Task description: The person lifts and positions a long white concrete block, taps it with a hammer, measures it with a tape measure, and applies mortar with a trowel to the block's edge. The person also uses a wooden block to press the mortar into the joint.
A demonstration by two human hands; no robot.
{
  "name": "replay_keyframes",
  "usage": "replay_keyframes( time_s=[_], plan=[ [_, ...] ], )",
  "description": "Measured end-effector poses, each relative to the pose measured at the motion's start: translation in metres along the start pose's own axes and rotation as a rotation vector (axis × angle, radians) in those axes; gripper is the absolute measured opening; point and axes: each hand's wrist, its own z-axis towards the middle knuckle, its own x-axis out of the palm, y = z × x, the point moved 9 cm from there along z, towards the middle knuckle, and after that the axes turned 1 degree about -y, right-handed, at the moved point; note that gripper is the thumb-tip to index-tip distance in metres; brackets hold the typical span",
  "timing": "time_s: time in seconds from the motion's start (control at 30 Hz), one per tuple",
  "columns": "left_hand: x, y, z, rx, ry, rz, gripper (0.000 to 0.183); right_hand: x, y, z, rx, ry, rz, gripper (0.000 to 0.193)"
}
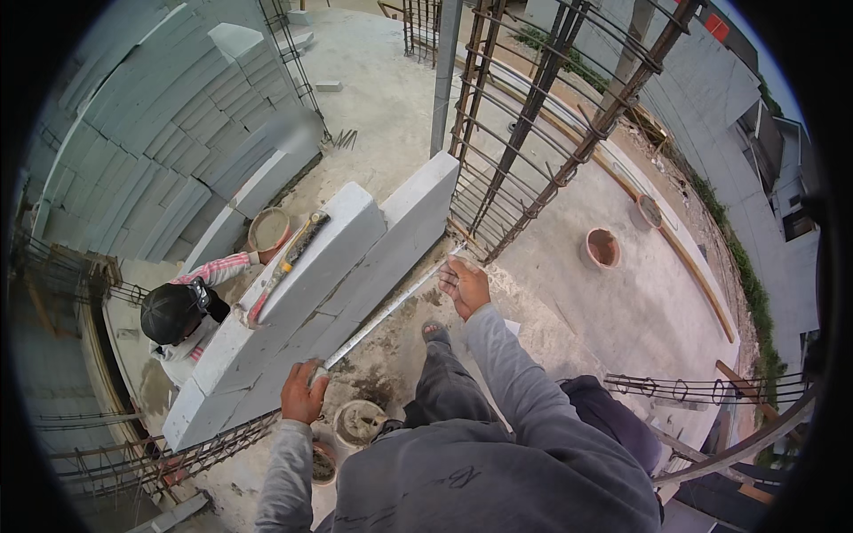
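A pale measuring tape (382,314) is stretched in a straight line along the near side of a low wall of light grey blocks (355,277). My left hand (303,393) is closed around the tape measure's case at the lower end, close to the wall face. At the other end, beside the foot of a rebar column (498,191), my right hand (466,286) has its fingers bent in and pinches the blade. A long tool with a red end and a black and yellow end (289,266) lies on top of the wall.
Across the wall crouches a co-worker in a black cap (171,314), one arm reaching toward a mortar bucket (269,230). More buckets stand by my legs (360,423) and on the right floor (601,249). Stacked blocks (169,133) fill the left. Rebar (711,388) juts in at right.
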Motion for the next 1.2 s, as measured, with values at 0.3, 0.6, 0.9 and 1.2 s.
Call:
replay_keyframes(
  time_s=[0.3, 0.6, 0.9, 1.2],
  plan=[
    [0.033, -0.052, 0.131, -0.092, 0.042, 0.199, 0.050, 0.050, 0.029, 0.144, -0.052, 0.008, -0.213, 0.015],
    [0.067, -0.029, 0.151, -0.200, 0.119, 0.462, 0.051, 0.042, 0.052, 0.251, -0.084, -0.166, -0.381, 0.015],
    [0.022, -0.090, 0.164, -0.197, 0.031, 0.441, 0.052, 0.106, 0.113, 0.250, -0.252, 0.047, -0.254, 0.014],
    [-0.023, -0.121, 0.199, -0.165, -0.060, 0.520, 0.049, 0.147, 0.143, 0.255, -0.236, 0.039, -0.220, 0.013]
  ],
)
